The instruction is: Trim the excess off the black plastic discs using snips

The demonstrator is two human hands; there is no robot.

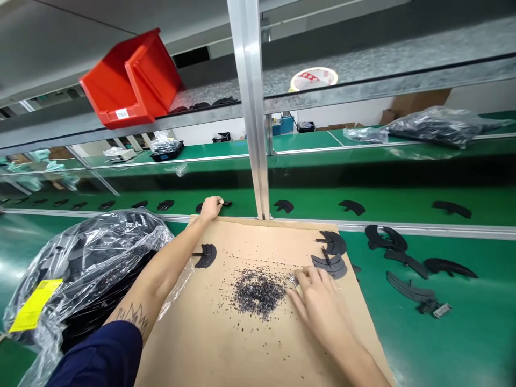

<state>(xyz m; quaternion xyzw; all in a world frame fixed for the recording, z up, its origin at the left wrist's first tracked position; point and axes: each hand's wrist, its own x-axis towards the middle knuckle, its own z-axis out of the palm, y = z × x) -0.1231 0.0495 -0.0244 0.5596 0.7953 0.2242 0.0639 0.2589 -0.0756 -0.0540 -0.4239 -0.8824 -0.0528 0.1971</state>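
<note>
Head view.

L hand (212, 208): extends past far edge of cardboard sheet (193, 344) to green strip (310, 210); thumb + fingers pinched tog. at one end of a black curved part (228, 203). Part is at or just above strip; contact can't be confirmed.

R hand (318, 295): over R side of sheet, fingers curled, apparently closed about a small metal-tipped item (292, 278), mostly hidden; exact grip can't be told. Dark chips (258, 293) lie just L of it; black fan-shaped parts (336, 244) lie just beyond the fingers.

Handling (est.): curved part prob. light, stiff plastic; smooth faces may slip. Hold mid-body, thumb opp. fingers; don't load thin ends. Fan-shaped parts: grip broad body; slim stem likely the weak pt. Metal-tipped item: prob. rigid; hold behind tip.
</note>
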